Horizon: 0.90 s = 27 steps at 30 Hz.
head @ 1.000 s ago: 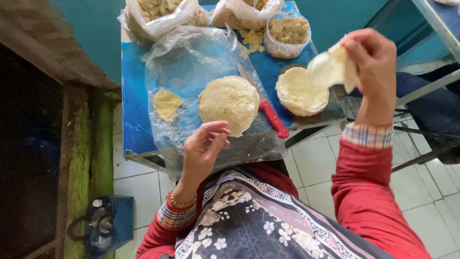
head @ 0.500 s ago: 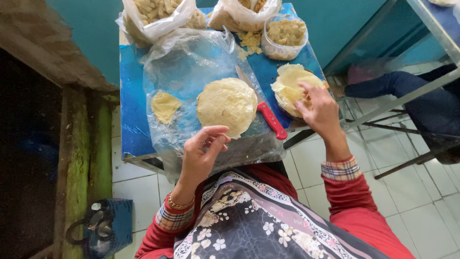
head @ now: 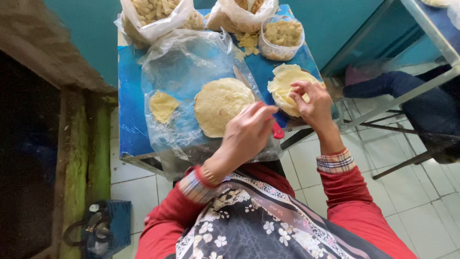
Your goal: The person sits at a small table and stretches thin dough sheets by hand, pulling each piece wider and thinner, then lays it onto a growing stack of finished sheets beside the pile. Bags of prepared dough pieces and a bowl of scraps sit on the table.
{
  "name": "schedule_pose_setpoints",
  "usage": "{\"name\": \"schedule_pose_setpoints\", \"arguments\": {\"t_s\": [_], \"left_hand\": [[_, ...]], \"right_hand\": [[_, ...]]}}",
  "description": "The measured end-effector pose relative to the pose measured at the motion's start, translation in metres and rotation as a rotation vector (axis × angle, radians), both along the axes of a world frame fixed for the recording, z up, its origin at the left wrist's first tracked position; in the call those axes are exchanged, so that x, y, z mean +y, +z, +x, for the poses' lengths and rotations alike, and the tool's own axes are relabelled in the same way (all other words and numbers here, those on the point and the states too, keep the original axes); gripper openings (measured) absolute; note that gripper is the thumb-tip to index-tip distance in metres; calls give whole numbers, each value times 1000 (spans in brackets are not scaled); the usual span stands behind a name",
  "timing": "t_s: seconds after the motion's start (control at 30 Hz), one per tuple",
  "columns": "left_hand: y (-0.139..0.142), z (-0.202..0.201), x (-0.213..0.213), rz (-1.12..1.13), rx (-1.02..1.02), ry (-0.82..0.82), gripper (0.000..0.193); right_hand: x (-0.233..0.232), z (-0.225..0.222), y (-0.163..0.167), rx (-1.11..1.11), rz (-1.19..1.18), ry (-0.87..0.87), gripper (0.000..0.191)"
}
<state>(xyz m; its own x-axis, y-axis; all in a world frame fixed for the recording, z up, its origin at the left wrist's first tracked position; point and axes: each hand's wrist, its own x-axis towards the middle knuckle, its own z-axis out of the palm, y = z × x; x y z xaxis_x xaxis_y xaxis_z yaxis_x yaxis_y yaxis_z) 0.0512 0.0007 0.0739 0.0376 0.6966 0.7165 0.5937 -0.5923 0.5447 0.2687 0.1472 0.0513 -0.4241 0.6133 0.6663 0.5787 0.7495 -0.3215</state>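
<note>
Now dough stack (head: pixel 286 82) touches right hand (head: pixel 314 103).

At the far edge of the worktop (head: pixel 129 120) stand two clear plastic bags of pale snacks, one at the left (head: pixel 155 17) and one right of it (head: pixel 242 12), with a round clear tub (head: pixel 282 38) just beside the second. No labels, signs or screens show.

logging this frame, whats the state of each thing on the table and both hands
round dough sheet: flat on clear plastic
small dough piece: flat, untouched
dough stack: right hand pinching its top
red-handled knife: lying, partly hidden
left hand: curled over knife handle
tub: open, full
</note>
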Motion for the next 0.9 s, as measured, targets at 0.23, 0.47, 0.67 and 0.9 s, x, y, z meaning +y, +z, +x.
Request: {"name": "schedule_pose_setpoints", "arguments": {"t_s": [0.23, 0.47, 0.67, 0.9], "left_hand": [[-22, 74, 97, 18, 130, 276, 42], [-45, 79, 132, -45, 151, 243, 26], [-48, 78, 131, -16, 27, 206, 28], [-57, 77, 113, 18, 144, 135, 29]], "right_hand": [[14, 9, -16, 233, -279, 26, 24], [10, 26, 0, 18, -147, 36, 34], [8, 34, 8, -180, 107, -71, 18], [1, 52, 7, -359, 331, -195, 25]]}}
